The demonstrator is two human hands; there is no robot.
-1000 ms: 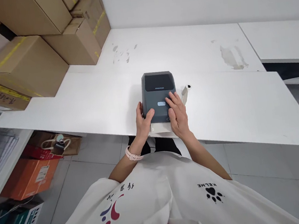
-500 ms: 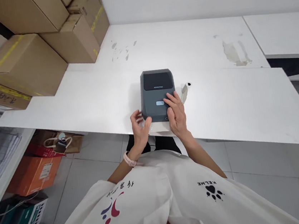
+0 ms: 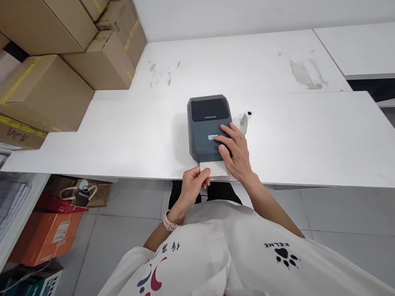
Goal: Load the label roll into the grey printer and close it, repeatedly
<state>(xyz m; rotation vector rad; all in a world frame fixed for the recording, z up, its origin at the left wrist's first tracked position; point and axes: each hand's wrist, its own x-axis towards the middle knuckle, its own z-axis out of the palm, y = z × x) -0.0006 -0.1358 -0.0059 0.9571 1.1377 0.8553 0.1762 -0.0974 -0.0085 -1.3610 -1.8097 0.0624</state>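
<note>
A dark grey label printer (image 3: 204,142) stands on the white table, its black window facing up and a pale button on its lid. From its front edge a strip of white label paper (image 3: 216,168) sticks out over the table's near edge. My left hand (image 3: 194,181) pinches the left side of this strip between thumb and fingers. Spread across the lid's right side, my right hand (image 3: 236,153) has a fingertip at the pale button. Right of the printer lies a small white paper roll (image 3: 246,119), its loose end trailing toward the printer.
Cardboard boxes (image 3: 41,92) are stacked on the table's left end. A white shelf unit (image 3: 12,212), an orange box (image 3: 47,236) and a teal box (image 3: 32,295) are at lower left. A white wall (image 3: 238,1) runs behind the table (image 3: 307,145).
My left hand has moved from the printer's front left corner down to the paper strip and closed on it. A right fingertip has shifted onto the pale button.
</note>
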